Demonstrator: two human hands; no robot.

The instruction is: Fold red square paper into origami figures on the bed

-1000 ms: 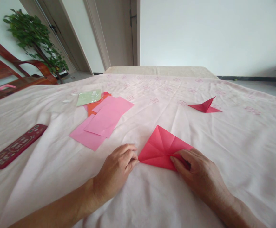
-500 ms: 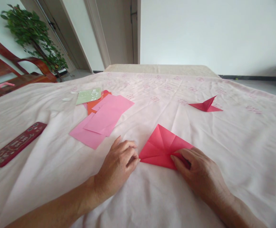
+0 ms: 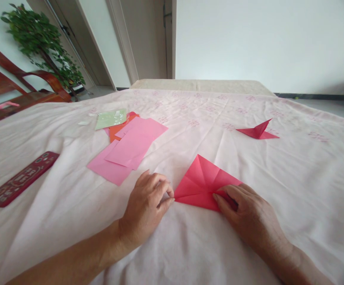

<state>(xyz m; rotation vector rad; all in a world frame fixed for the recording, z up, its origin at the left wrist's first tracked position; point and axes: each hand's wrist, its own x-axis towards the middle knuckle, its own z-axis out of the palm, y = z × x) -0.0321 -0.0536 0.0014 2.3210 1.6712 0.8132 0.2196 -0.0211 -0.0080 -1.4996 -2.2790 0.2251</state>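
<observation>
A red folded paper (image 3: 203, 183) with creases lies on the pale pink cloth (image 3: 189, 245) in front of me. My left hand (image 3: 146, 208) rests on the cloth with curled fingers, its thumb and forefinger pinching at the paper's left corner. My right hand (image 3: 247, 215) presses down on the paper's near right edge, fingers together and bent over it.
A loose stack of pink, orange and light green sheets (image 3: 127, 142) lies to the left. A finished red folded figure (image 3: 258, 131) sits at the far right. A dark red phone case (image 3: 22, 178) lies at the left edge. A wooden chair (image 3: 17, 87) and a plant (image 3: 44, 43) stand beyond.
My left hand's fingers have lifted and curled tighter at the paper's left corner. The right hand and the paper have stayed put.
</observation>
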